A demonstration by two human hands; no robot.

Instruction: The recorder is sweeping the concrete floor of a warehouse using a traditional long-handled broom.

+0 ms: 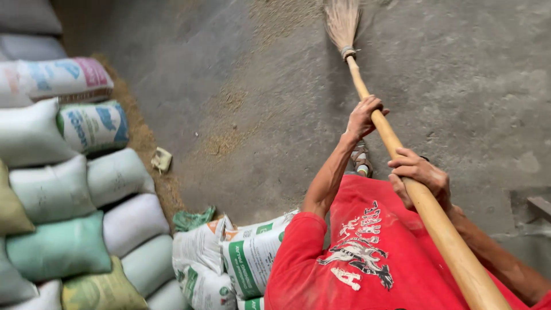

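A long wooden broom handle runs from the lower right up to a straw broom head resting on the grey concrete floor. My left hand grips the handle higher up, nearer the bristles. My right hand grips it lower down, close to my red shirt. Thin patches of husk and grain dust lie on the floor to the left of the broom. My sandalled foot shows just below my left hand.
Stacked filled sacks in white, green and yellow line the left side. More printed white sacks lie at the bottom centre beside me. A small crumpled scrap lies on the floor by the stack. A step edge shows at the right.
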